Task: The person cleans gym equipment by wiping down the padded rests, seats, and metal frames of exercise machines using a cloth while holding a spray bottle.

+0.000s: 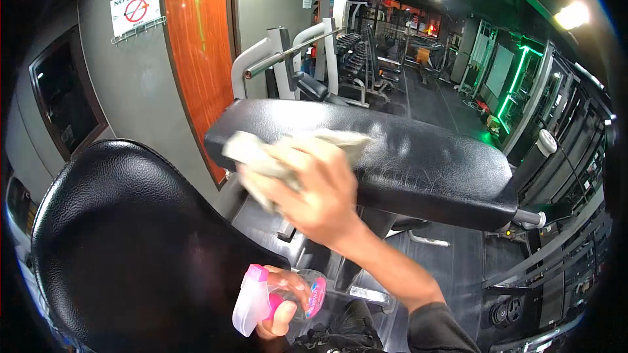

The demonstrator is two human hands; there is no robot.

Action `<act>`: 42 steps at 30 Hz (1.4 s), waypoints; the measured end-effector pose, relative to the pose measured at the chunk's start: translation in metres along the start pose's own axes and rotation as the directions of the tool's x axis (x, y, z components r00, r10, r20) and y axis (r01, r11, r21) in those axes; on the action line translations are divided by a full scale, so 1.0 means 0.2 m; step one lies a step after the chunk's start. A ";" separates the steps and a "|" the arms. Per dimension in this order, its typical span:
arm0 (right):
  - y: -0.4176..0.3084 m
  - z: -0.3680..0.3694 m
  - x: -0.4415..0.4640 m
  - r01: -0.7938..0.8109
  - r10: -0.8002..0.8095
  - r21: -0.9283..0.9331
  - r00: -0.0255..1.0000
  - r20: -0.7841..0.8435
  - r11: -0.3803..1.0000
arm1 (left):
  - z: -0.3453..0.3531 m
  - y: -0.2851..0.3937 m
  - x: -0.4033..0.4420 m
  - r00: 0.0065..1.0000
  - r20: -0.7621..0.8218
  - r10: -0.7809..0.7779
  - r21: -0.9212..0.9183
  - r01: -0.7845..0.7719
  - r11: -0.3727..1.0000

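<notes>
My right hand [314, 189], slightly blurred, is closed round a pale cloth [252, 153] and presses it against the left part of a long black padded cushion [432, 157]. Lower down, my left hand [284, 294] grips a clear spray bottle [314, 294] by its neck. The bottle has a pink and white sprayer head [252, 297] and a pink label. A black curved seat pad [118, 222] stands to the left of both hands.
Behind the cushion is a grey machine frame with a metal bar [294, 52]. An orange wooden door [201, 46] is at the back left. Dumbbell racks [350, 55] stand farther off, and black gym equipment lines the right side.
</notes>
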State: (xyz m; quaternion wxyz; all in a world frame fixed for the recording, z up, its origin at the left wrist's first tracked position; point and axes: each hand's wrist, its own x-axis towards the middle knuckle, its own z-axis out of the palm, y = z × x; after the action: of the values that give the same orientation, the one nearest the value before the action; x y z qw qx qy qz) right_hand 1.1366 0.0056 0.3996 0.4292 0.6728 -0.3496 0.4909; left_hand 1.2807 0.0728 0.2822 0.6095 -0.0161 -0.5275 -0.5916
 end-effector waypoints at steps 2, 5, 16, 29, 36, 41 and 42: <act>-0.02 0.27 0.05 0.104 -0.106 0.091 0.994 0.021 0.990 | 0.00 0.00 0.01 1.000 0.010 0.011 -0.032 -0.011 0.999; -0.05 0.54 0.04 0.337 -0.302 -0.010 0.858 0.416 0.942 | -0.01 0.01 0.02 0.999 0.034 0.012 0.080 -0.014 0.997; -0.12 0.30 -0.23 0.105 -0.079 -0.012 0.809 0.582 0.994 | 0.01 0.00 0.01 1.000 -0.019 -0.002 0.248 0.006 0.969; 0.18 -0.97 -0.42 0.284 -0.002 -0.344 0.775 0.632 0.895 | 0.01 -0.03 0.03 0.995 0.064 0.072 0.496 -0.094 0.863; 0.32 -1.54 -0.50 0.255 0.116 -0.607 0.857 0.503 0.753 | 0.03 -0.03 0.03 0.999 0.015 0.039 0.470 -0.042 0.882; 0.30 -1.70 -0.71 -0.434 0.515 -0.537 0.857 0.001 0.723 | 0.02 -0.04 0.04 0.999 0.007 0.032 0.478 -0.031 0.878; 0.28 -1.73 -0.76 -0.433 0.513 -0.533 0.859 0.002 0.727 | 0.02 -0.05 0.05 1.000 0.017 0.026 0.466 -0.031 0.884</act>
State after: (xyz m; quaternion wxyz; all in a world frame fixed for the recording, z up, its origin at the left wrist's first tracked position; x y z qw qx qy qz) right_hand 0.9213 0.3098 0.3177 0.4259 0.4560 -0.6588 0.4204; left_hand 1.2685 0.0661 0.2850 0.6013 0.1198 -0.6570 -0.4386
